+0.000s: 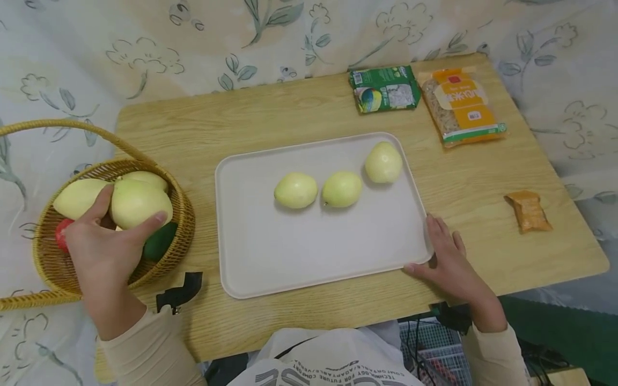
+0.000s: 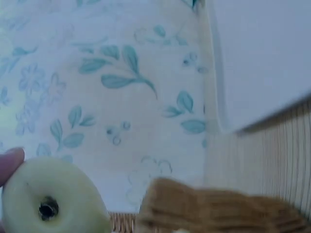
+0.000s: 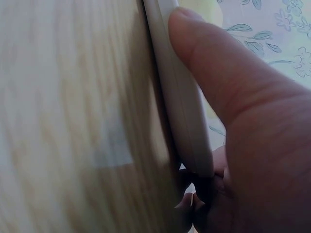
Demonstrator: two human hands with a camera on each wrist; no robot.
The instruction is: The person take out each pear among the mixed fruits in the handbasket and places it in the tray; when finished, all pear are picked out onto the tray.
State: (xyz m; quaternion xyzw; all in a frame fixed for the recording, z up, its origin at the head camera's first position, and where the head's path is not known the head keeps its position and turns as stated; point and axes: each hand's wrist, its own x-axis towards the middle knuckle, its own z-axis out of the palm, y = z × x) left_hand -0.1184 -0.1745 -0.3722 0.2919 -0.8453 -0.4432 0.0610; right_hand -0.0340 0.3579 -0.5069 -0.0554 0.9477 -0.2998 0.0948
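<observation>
My left hand (image 1: 103, 249) is over the wicker basket (image 1: 185, 225), thumb and fingers on either side of a pale green pear (image 1: 140, 203). The pear's dark blossom end shows in the left wrist view, beside a fingertip (image 2: 12, 158). Around it in the basket are more pale fruit (image 1: 79, 197), something red (image 1: 61, 233) and a dark green vegetable (image 1: 161, 241), partly hidden. My right hand (image 1: 446, 262) grips the near right corner of the white tray (image 1: 289, 254), thumb (image 3: 194, 39) on its near edge, fingers along its right side. Three pale green pears (image 1: 295, 191) lie on the tray.
A green packet (image 1: 385, 89) and an orange-labelled bag of grain (image 1: 461, 107) lie at the back right of the wooden table (image 1: 270, 118). A small orange packet (image 1: 528, 212) is near the right edge. The basket's handle (image 1: 63, 123) stands up at the left.
</observation>
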